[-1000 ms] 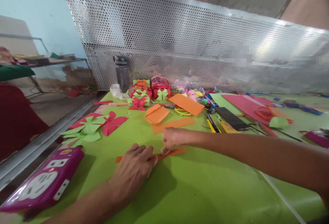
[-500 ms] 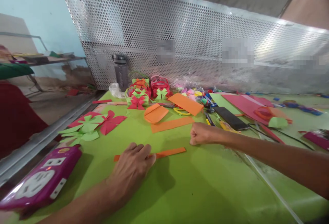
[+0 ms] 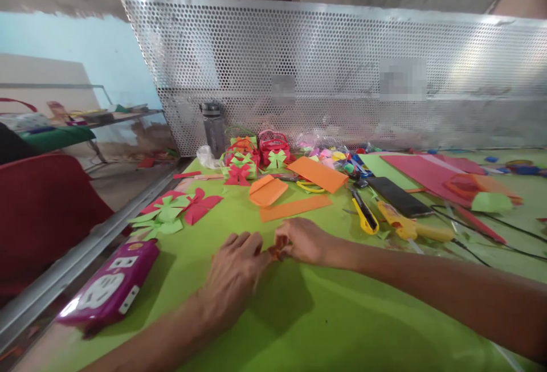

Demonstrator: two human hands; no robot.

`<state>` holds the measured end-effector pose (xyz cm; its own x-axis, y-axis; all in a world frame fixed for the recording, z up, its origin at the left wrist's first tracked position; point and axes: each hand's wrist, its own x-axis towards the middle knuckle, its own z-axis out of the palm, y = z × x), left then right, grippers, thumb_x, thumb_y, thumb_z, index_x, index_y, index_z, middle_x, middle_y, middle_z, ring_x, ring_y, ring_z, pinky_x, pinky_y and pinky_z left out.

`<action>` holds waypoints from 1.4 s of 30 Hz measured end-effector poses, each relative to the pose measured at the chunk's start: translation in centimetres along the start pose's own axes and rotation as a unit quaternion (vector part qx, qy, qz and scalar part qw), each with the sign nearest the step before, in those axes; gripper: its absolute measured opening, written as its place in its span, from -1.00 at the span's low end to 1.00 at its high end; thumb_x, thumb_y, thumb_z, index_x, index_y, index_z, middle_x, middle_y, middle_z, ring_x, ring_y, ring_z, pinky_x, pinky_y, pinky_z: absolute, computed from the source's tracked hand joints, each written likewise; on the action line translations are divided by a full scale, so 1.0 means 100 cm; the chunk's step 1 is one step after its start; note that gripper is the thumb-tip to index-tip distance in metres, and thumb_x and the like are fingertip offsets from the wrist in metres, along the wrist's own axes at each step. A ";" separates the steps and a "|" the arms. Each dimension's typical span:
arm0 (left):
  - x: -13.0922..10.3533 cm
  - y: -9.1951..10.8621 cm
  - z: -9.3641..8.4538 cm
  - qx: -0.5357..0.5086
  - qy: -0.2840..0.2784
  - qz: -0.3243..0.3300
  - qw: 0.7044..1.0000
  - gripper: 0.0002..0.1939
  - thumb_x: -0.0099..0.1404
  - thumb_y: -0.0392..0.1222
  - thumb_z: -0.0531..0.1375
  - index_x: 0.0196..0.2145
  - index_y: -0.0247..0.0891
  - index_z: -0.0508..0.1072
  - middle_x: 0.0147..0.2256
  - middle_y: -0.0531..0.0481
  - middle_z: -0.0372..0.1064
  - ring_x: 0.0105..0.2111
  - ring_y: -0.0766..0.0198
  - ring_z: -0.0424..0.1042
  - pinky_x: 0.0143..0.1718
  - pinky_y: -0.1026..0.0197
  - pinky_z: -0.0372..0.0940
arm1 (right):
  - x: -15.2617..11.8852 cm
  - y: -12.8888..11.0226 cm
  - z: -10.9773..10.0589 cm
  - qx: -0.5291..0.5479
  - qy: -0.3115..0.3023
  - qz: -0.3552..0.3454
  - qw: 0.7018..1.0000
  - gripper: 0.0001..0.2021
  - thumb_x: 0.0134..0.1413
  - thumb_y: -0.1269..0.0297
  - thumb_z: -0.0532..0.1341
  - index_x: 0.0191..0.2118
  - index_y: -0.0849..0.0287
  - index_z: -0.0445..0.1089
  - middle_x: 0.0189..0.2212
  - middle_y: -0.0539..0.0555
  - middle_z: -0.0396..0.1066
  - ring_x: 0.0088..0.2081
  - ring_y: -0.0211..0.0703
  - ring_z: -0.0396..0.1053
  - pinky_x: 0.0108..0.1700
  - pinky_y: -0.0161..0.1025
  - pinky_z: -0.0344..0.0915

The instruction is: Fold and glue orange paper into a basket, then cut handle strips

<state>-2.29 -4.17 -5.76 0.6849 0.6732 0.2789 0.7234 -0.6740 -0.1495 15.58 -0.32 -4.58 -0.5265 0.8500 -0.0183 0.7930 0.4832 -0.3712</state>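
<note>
An orange paper strip (image 3: 276, 253) lies low over the green tabletop, mostly covered by my fingers. My left hand (image 3: 238, 266) is closed on it from the left. At its right end, the bent fingers of my right hand (image 3: 301, 241) pinch the strip, close beside my left thumb. Just beyond the hands are a flat orange paper strip (image 3: 296, 208), a folded orange paper piece with a rounded end (image 3: 268, 191) and an orange paper rectangle (image 3: 318, 174). A yellow utility knife (image 3: 364, 212) rests to the right of my right hand.
A purple power strip (image 3: 111, 286) sits at left, near cut paper flowers (image 3: 164, 215). Small paper baskets with bows (image 3: 274, 151) and a bottle (image 3: 212, 127) stand before the perforated metal panel (image 3: 333, 64). Rightward are a yellow glue gun (image 3: 397, 221), phone (image 3: 399, 195) and cables.
My right hand has moved left from beyond the strip's end and now pinches it near my left hand. The view has shifted slightly; the utility knife and glue gun are more exposed.
</note>
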 end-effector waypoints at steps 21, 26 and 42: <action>-0.004 -0.029 -0.017 -0.147 -0.108 -0.091 0.979 -0.83 0.22 -0.38 0.10 -0.48 -0.25 0.43 -0.42 0.03 0.32 -0.37 0.25 0.31 -0.31 0.19 0.15 | 0.000 0.002 0.008 0.016 -0.009 -0.043 0.999 -0.92 -0.16 0.39 0.26 -0.44 0.15 0.50 -0.50 -0.01 0.41 -0.43 -0.25 0.29 -0.41 -0.35 0.05; -0.004 -0.033 -0.021 -0.157 -0.105 -0.128 0.974 -0.82 0.23 -0.34 0.11 -0.47 -0.24 0.46 -0.42 0.01 0.33 -0.37 0.23 0.32 -0.33 0.20 0.17 | -0.008 0.003 0.002 0.010 -0.005 -0.015 1.000 -0.91 -0.14 0.42 0.23 -0.50 0.16 0.50 -0.53 0.01 0.42 -0.45 -0.24 0.30 -0.42 -0.34 0.06; 0.000 -0.043 -0.017 -0.298 -0.163 -0.322 0.884 -0.79 0.13 -0.14 0.11 -0.52 -0.24 0.49 -0.49 0.05 0.40 -0.49 0.27 0.33 -0.45 0.26 0.13 | -0.015 0.002 -0.008 0.019 -0.035 0.061 0.997 -0.82 -0.08 0.43 0.18 -0.63 0.18 0.39 -0.51 0.00 0.39 -0.42 -0.26 0.25 -0.19 -0.21 0.03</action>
<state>-5.52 -1.79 -3.48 0.2061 0.9621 -0.1787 0.8643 -0.0934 0.4943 16.74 -1.36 -3.89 -0.4489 0.8841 -0.1299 0.8404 0.3683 -0.3975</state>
